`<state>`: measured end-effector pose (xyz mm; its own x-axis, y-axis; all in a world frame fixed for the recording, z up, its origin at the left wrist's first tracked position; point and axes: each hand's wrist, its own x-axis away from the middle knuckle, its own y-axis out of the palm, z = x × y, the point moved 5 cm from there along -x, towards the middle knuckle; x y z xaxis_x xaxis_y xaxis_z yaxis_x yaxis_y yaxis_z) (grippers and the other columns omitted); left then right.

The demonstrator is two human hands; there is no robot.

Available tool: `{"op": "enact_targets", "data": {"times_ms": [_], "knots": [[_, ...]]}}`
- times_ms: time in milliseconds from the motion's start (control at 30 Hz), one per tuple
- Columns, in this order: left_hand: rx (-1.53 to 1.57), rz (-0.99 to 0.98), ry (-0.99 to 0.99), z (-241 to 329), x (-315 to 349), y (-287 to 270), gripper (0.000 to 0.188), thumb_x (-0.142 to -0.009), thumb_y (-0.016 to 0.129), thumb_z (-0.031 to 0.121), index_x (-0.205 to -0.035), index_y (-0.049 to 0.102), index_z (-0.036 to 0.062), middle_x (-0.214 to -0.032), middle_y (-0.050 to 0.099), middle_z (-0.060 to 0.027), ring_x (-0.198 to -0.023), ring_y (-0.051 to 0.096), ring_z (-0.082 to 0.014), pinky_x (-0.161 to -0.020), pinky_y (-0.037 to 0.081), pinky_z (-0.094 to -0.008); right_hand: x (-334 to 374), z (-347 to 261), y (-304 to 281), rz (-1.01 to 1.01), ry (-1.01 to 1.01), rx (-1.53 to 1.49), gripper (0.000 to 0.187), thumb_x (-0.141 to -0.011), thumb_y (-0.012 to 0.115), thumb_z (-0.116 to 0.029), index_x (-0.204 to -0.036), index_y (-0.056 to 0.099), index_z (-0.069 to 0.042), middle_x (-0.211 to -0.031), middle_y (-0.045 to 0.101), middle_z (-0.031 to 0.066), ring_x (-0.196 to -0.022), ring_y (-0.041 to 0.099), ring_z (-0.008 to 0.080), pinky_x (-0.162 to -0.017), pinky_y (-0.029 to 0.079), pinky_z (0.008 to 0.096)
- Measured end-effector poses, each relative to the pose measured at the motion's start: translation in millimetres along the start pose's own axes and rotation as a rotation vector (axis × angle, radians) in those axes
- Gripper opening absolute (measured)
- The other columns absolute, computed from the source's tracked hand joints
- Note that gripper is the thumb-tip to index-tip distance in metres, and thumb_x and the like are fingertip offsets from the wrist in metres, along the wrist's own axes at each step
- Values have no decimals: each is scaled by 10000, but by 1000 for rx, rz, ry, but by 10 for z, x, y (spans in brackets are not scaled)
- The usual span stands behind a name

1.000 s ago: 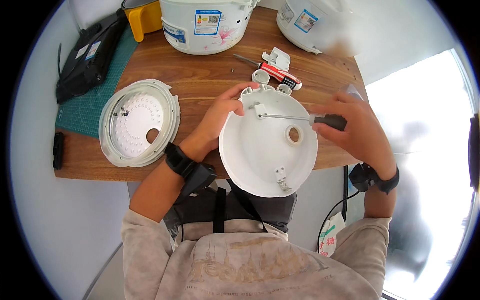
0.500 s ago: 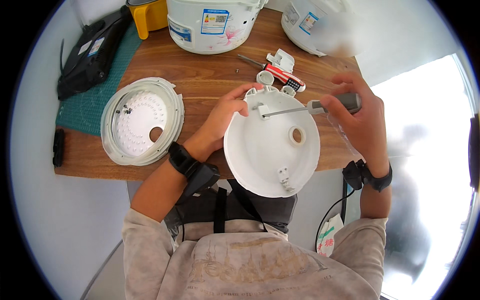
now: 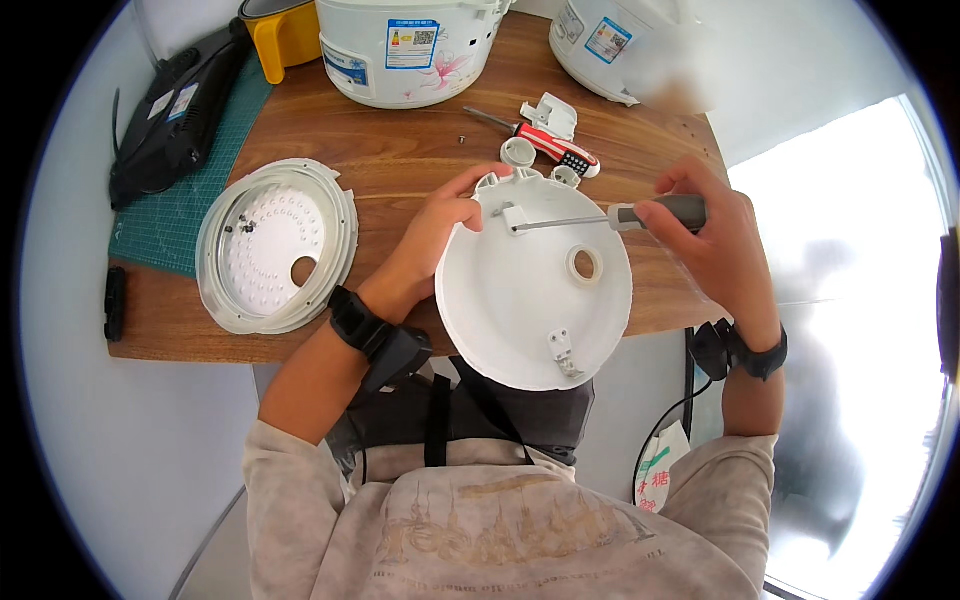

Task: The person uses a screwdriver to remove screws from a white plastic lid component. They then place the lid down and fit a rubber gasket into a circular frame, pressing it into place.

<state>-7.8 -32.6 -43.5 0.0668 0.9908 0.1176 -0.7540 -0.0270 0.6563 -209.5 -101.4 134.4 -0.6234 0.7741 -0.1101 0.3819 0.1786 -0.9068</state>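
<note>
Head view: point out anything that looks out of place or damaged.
One small screw-like piece lies alone on the wooden table near the tip of the red-handled screwdriver; it looks stray, since other small bits are grouped inside the round plate at left. The white lid in the left hand shows no clear damage.

Smooth white plastic meets bright metal over brown wood

Pale plastic leads the way: the lid (image 3: 535,310) is smooth, with a soft, low sheen across its inner face. Across it runs the screwdriver (image 3: 665,212), slim metal shaft (image 3: 565,223) gleaming, handle in duller grey plastic. Below, the table (image 3: 390,170) shows wood grain under a satiny finish! Over to the left, the round cover (image 3: 265,265) looks like shiny metal, rough with raised dimples, inside a cloudy, see-through rim (image 3: 345,235). The mat (image 3: 155,240) is matt green, the cooker (image 3: 445,85) glossy plastic, the shirt (image 3: 500,560) soft, mottled cloth.
</note>
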Motion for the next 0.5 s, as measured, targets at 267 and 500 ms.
{"op": "enact_targets", "data": {"times_ms": [267, 500], "knots": [[13, -10, 3, -18, -10, -3, 733, -712, 439, 39, -1444, 441, 48, -1342, 556, -154, -1175, 611, -263, -1006, 526, -366, -35, 14, -7, -4, -104, 68, 292, -881, 754, -288, -960, 574, -72, -761, 704, 88, -629, 634, 242, -586, 449, 330], [12, -19, 9, -11, 4, 8, 699, -738, 454, 58, -1437, 445, 43, -1332, 566, -146, -1175, 610, -252, -1014, 518, -363, -118, 2, -29, -91, -62, -16, 353, -876, 770, -274, -1015, 525, -61, -799, 685, 108, -652, 644, 244, -603, 474, 336]]}}
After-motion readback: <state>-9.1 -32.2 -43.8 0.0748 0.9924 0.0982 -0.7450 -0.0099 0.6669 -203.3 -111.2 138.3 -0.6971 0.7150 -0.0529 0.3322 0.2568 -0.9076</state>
